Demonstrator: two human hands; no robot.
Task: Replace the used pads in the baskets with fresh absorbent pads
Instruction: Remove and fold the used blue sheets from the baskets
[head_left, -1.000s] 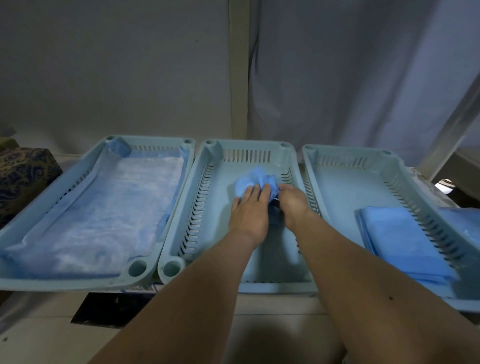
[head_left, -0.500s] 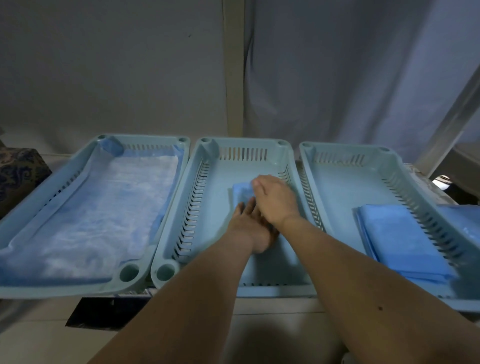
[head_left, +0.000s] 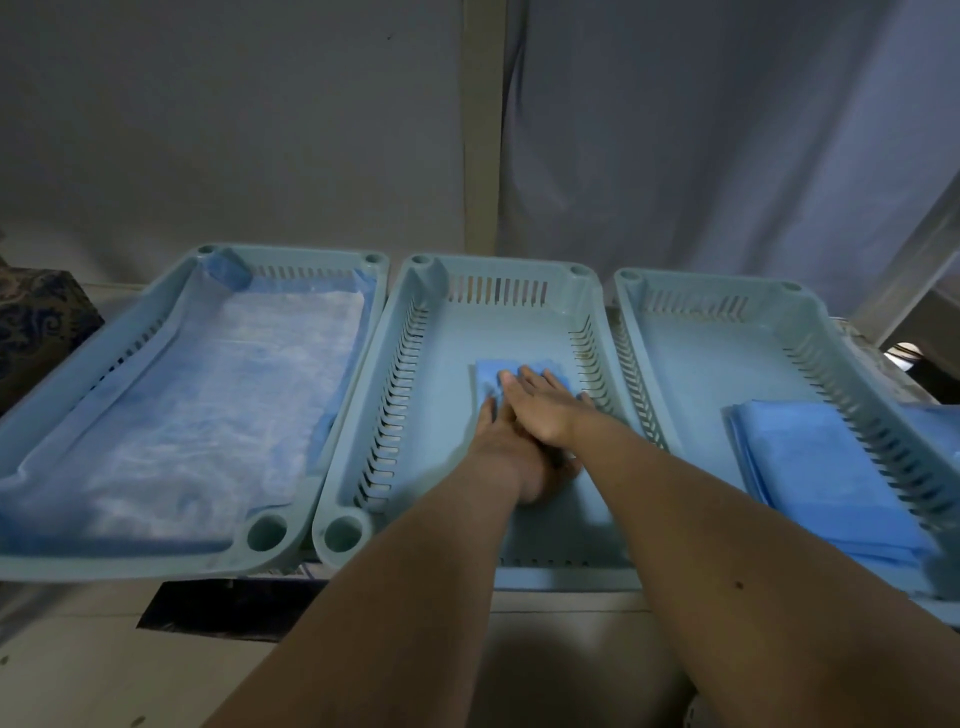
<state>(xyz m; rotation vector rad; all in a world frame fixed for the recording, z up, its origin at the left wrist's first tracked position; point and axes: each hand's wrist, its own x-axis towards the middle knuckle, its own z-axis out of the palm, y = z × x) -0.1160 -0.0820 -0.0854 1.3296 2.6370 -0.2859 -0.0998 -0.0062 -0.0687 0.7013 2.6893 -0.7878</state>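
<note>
Both flat hands (head_left: 524, 421), pressing folded pad (head_left: 488, 375)

No text, label, brand, number or sign can be read anywhere: the three baskets (head_left: 524, 275) and the blue pads (head_left: 810, 462) in them carry no legible marking

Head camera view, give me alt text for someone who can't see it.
Both hands, right hand over left hand, press a folded blue pad flat in the middle basket. The left basket is lined with a spread pad; the right basket holds a folded stack.
</note>
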